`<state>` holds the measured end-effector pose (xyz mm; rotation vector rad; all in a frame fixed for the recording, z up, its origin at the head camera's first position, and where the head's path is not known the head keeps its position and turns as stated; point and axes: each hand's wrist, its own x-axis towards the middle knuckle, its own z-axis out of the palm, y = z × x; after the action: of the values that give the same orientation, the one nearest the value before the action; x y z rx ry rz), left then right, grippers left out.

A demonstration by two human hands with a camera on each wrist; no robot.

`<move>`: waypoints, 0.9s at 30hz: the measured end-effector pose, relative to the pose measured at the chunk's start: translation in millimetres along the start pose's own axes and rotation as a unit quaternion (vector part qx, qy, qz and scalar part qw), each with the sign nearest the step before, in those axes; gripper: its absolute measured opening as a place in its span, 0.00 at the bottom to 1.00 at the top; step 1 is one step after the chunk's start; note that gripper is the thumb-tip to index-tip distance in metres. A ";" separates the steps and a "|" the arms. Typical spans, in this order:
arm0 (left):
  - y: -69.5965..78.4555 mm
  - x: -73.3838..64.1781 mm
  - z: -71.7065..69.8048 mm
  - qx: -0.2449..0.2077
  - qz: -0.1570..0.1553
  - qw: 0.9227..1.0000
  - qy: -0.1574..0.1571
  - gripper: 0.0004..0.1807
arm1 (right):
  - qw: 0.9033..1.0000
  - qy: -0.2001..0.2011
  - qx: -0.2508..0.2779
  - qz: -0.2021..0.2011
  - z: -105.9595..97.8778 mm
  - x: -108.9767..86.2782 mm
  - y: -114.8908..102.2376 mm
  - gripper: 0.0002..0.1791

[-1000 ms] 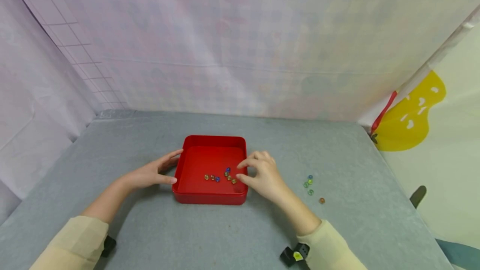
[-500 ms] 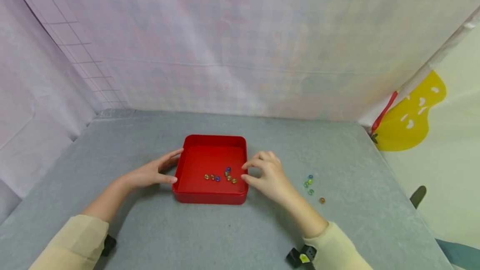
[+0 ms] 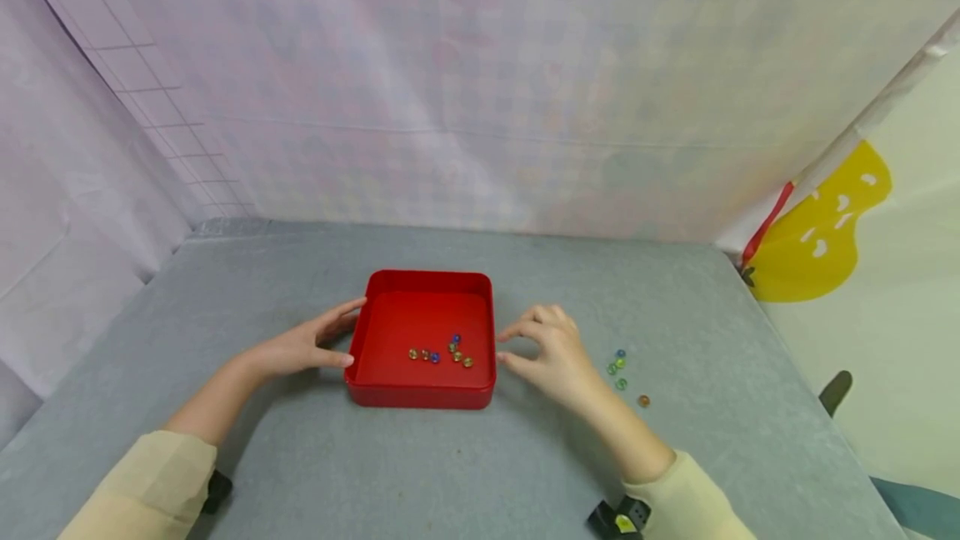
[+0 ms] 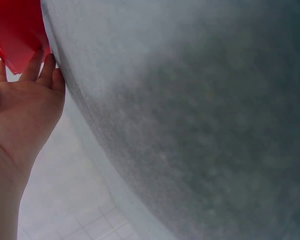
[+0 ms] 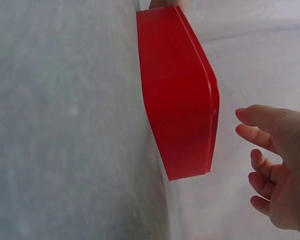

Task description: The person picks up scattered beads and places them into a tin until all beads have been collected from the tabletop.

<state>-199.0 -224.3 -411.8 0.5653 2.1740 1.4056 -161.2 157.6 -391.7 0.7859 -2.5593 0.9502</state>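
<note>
Right hand [image 3: 553, 355] is off the red tray [image 3: 420, 397] now, just outside its 3 o'clock rim: released, nothing pinched. Left hand [image 3: 303, 346], fingers extended, touches the 9 o'clock wall. Marbles inside [image 3: 457, 357] unchanged, so that visit looks finished; loose marbles [image 3: 620, 363] lie farther out, just past 3.

**Curtained-off tabletop booth**

A grey cloth-covered table [image 3: 337, 473] is screened at the back by a pale checked fabric hanging [image 3: 525, 90] and at the right by a white hanging [image 3: 900, 340] bearing a yellow curved print [image 3: 806, 252]. Whether home or lab cannot be told.
</note>
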 end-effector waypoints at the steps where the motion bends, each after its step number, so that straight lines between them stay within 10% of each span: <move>1: -0.2 0.0 0.0 0.000 0.001 1.000 0.000 0.47 | 1.000 -0.001 -0.001 0.002 -1.0 -0.5 0.4 0.11; 27: -2.2 0.9 -0.7 0.002 0.008 1.000 -0.002 0.47 | 0.999 0.012 -0.011 0.028 -24.3 -17.9 12.4 0.11</move>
<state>-200.3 -225.1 -413.7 0.5881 2.1749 1.4072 -152.0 188.7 -388.1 0.6974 -2.5791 0.9400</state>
